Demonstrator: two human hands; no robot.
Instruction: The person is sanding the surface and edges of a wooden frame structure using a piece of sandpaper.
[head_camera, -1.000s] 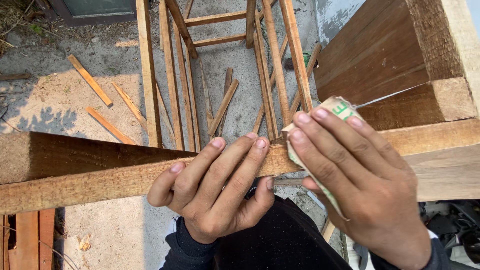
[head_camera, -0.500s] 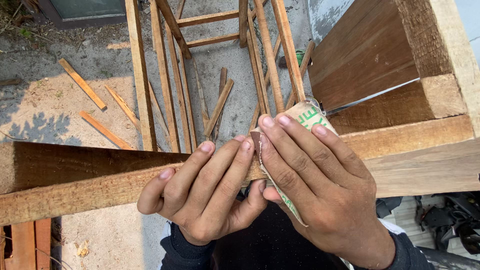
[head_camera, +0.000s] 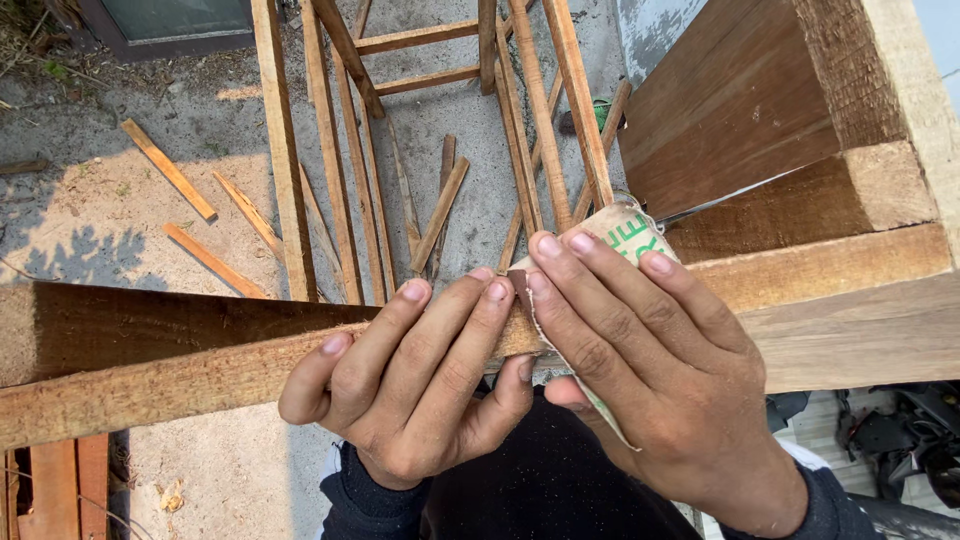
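Below me lies rough concrete ground (head_camera: 110, 215) in sunlight, scattered with short wood offcuts (head_camera: 168, 168), and a slatted wooden frame (head_camera: 330, 150) stands over it toward the top middle of my view. Across the view runs a long wooden beam (head_camera: 170, 385), its pale top edge reaching from the left edge to the right, where it meets a stack of thicker timber blocks (head_camera: 800, 130) in the upper right corner. I have my left hand (head_camera: 410, 390) draped over the near edge of that beam about midway along it, fingers (head_camera: 455, 340) close together and curled over the top, the thumb tucked underneath toward me. My right hand (head_camera: 650, 380) sits just beside it, touching it at the fingertips, and presses a folded piece of sandpaper (head_camera: 620, 235) with a pale, green-printed backing flat against the beam; its fingers lie side by side on the paper, which wraps down over the beam's near edge beneath my palm. Under both wrists I see dark sleeves (head_camera: 520, 500). No container shows anywhere in my view.
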